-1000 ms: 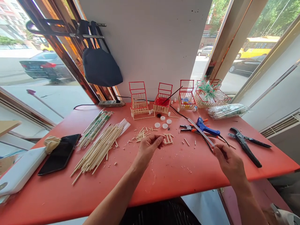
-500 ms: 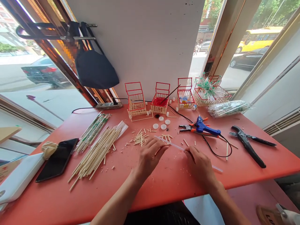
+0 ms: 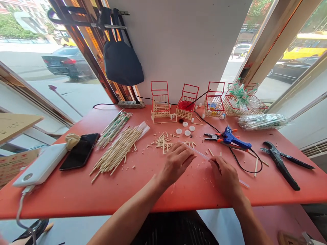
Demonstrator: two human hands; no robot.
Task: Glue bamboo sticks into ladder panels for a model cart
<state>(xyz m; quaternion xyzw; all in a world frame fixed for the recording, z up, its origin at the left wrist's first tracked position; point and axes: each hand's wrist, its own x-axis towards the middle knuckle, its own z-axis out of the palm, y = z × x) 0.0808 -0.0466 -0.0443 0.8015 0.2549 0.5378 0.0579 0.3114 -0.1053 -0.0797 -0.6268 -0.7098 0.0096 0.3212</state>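
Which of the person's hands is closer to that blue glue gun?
Right. The right hand is on the near side of the blue glue gun, not touching it; the left hand is farther away, toward the gun's left.

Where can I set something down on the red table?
Front left of the red table, between the pale wooden sticks, the left forearm and the front edge. Also between the right hand and the black-handled pliers, near the edge. Farther back, cut wood pieces and white round caps crowd the middle.
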